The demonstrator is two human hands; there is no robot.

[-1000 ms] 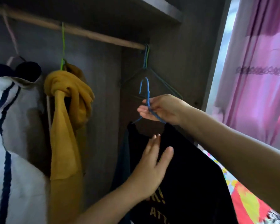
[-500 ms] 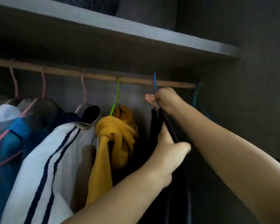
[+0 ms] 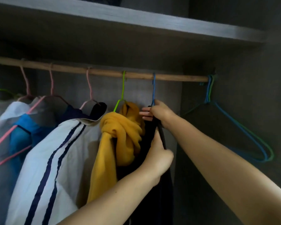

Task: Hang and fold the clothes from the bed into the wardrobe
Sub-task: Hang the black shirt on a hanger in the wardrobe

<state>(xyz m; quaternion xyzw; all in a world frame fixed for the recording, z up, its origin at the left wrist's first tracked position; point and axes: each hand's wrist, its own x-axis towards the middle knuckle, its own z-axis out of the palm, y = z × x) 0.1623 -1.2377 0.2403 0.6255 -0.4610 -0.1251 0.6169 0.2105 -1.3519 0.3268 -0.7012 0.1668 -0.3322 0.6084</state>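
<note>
A black T-shirt [image 3: 150, 184] hangs on a blue hanger [image 3: 154, 88] whose hook sits over the wooden rail [image 3: 104, 73] inside the wardrobe. My right hand [image 3: 159, 112] grips the blue hanger at its neck, just below the hook. Lower down, my left hand [image 3: 159, 157] holds the shoulder edge of the black T-shirt. Much of the shirt is hidden behind my left forearm.
A yellow garment [image 3: 120, 137] on a green hanger hangs just left of the black shirt, then a white jacket with navy stripes [image 3: 55, 151] and a blue garment [image 3: 23, 132] on pink hangers. Empty blue and green hangers [image 3: 243, 129] hang at the rail's right end. A shelf [image 3: 136, 20] runs above.
The blue hanger with the black shirt went up from in front of the wardrobe onto the rail. My left hand moved from open beside the shirt to holding its shoulder edge.
</note>
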